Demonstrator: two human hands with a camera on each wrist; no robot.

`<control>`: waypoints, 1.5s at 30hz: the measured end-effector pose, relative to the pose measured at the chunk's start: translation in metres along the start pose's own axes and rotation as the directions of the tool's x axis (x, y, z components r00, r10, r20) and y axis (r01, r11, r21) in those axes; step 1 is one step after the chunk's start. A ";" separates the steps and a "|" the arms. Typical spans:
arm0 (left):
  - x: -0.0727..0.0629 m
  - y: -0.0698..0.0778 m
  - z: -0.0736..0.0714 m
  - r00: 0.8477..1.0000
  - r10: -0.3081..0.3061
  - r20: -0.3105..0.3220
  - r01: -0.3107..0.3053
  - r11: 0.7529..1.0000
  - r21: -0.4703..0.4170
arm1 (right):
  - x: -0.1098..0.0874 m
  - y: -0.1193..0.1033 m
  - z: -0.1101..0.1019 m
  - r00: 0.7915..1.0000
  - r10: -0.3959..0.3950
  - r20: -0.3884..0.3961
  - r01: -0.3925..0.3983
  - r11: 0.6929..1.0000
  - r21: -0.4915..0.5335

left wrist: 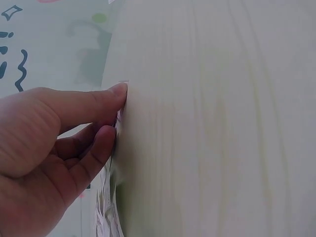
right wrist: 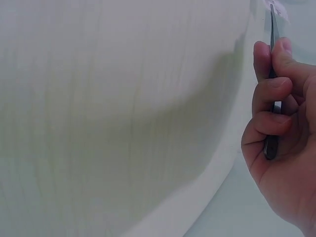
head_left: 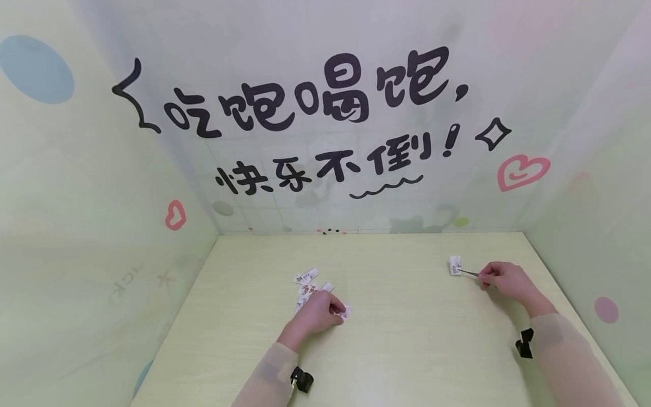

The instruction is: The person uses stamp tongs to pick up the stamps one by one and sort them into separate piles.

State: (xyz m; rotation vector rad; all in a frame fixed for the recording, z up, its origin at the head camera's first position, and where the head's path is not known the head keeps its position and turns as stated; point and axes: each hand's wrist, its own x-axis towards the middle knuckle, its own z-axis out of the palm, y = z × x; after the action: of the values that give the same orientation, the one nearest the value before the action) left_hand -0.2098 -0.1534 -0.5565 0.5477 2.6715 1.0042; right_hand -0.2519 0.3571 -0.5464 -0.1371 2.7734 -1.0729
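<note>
Circle (head_left: 37,69), blue, and heart (head_left: 175,215), pink, marked the left wall (head_left: 91,226), well to the left of the card pile (head_left: 307,289). Behind and above the pile, the back wall (head_left: 305,22) bore black Chinese lettering (head_left: 346,90). The pile itself lay on a pale table (head_left: 396,339), its small white printed cards overlapping at odd angles. Over the pile's near right part reached the left hand (head_left: 317,312), thumb and fingers bent toward a card (head_left: 348,311) at the pile's right edge; whether they pinched that card or only touched it could not be told. A black device (head_left: 304,380) sat at the left wrist, nearer the wearer than the pile.

Well to the right of the pile, and a little farther from the wearer, a single card (head_left: 455,264) lay by itself, white with small printed figures. The slim tip of the tweezers (head_left: 469,273) met its lower right part; whether the tips gripped it could not be told. The right hand (head_left: 511,282) held the tweezers firmly, fingers curled round the shaft and thumb against it. Another black device (head_left: 525,343) sat at that wrist. Farthest right of the pile, the right wall (head_left: 585,243) carried a purple spot (head_left: 606,310).
</note>
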 end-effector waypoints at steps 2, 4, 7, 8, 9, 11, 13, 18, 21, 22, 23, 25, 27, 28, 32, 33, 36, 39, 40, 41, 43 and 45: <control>0.000 -0.001 0.000 1.000 -0.004 -0.001 0.004 1.000 -0.003 | 0.003 0.002 -0.001 1.000 -0.004 -0.001 0.004 1.000 -0.011; -0.001 -0.001 0.000 1.000 -0.008 0.000 0.008 1.000 -0.007 | 0.004 0.003 -0.003 1.000 -0.008 -0.010 0.008 1.000 -0.025; -0.001 -0.001 0.000 1.000 -0.011 0.000 0.011 1.000 -0.011 | 0.006 0.004 -0.004 0.999 -0.022 -0.024 0.021 0.999 -0.044; 0.000 -0.001 0.000 1.000 -0.011 0.000 0.011 1.000 -0.011 | 0.006 0.004 -0.005 0.999 -0.025 -0.027 0.024 0.999 -0.048; -0.001 -0.001 0.000 1.000 -0.013 -0.001 0.013 1.000 -0.012 | 0.006 0.005 -0.005 0.999 -0.027 -0.030 0.026 0.998 -0.049; 0.000 -0.001 0.001 1.000 -0.015 -0.002 0.014 1.000 -0.011 | 0.007 0.007 -0.006 0.999 -0.033 -0.034 0.031 0.998 -0.061; 0.000 -0.002 0.001 1.000 -0.016 -0.003 0.016 1.000 -0.013 | 0.008 0.009 -0.005 0.999 -0.031 -0.037 0.028 0.997 -0.067; 0.001 -0.003 0.002 1.000 -0.010 -0.006 0.010 1.000 -0.023 | 0.009 0.010 -0.005 0.998 -0.020 -0.051 0.016 0.997 -0.075; 0.000 -0.002 0.002 1.000 -0.012 -0.006 0.012 1.000 -0.026 | 0.008 0.010 -0.005 0.999 -0.009 -0.053 0.005 0.997 -0.083; 0.000 -0.002 0.001 1.000 -0.013 -0.006 0.012 1.000 -0.026 | 0.008 0.010 -0.005 0.999 -0.005 -0.053 0.000 0.996 -0.085; 0.000 -0.001 0.001 1.000 -0.015 -0.005 0.015 1.000 -0.027 | 0.008 0.010 -0.005 0.999 0.001 -0.054 -0.006 0.996 -0.089; 0.000 0.000 0.000 1.000 -0.021 -0.002 0.021 0.999 -0.026 | 0.007 0.010 -0.006 0.999 0.012 -0.052 -0.017 0.996 -0.093; -0.001 0.001 0.000 1.000 -0.023 0.001 0.023 0.999 -0.024 | 0.006 0.010 -0.006 0.998 0.024 -0.052 -0.029 0.996 -0.090; -0.001 0.001 0.000 1.000 -0.024 0.002 0.024 0.999 -0.023 | 0.006 0.009 -0.006 0.998 0.029 -0.052 -0.034 0.996 -0.088; -0.002 0.002 -0.001 1.000 -0.023 0.002 0.023 1.000 -0.021 | 0.005 0.009 -0.007 0.998 0.045 -0.050 -0.049 0.995 -0.082; -0.002 0.002 -0.001 1.000 -0.022 0.002 0.022 1.000 -0.021 | 0.005 0.009 -0.007 0.998 0.049 -0.050 -0.053 0.995 -0.081; -0.002 0.001 -0.001 1.000 -0.022 -0.001 0.022 1.000 -0.021 | 0.005 0.010 -0.007 0.997 0.057 -0.051 -0.061 0.995 -0.080; -0.002 0.001 0.000 1.000 -0.021 0.000 0.021 1.000 -0.022 | 0.003 0.009 -0.007 0.996 0.064 -0.058 -0.068 0.995 -0.079; -0.002 0.001 0.000 1.000 -0.021 0.001 0.021 1.000 -0.022 | 0.003 0.009 -0.007 0.996 0.062 -0.060 -0.066 0.995 -0.078; -0.001 0.000 0.000 1.000 -0.021 0.000 0.021 1.000 -0.022 | 0.003 0.009 -0.007 0.996 0.060 -0.062 -0.064 0.995 -0.078; -0.001 0.000 0.000 1.000 -0.021 -0.001 0.021 1.000 -0.021 | 0.001 0.009 -0.008 0.996 0.051 -0.069 -0.057 0.995 -0.082; 0.000 -0.001 0.001 1.000 -0.023 -0.002 0.023 1.000 -0.020 | -0.001 0.007 -0.008 0.996 0.042 -0.078 -0.049 0.995 -0.087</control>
State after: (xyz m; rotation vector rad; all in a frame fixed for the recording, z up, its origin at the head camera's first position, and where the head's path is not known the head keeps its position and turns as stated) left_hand -0.2095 -0.1535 -0.5575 0.5104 2.6600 1.0249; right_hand -0.2531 0.3681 -0.5452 -0.0439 2.8784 -0.9645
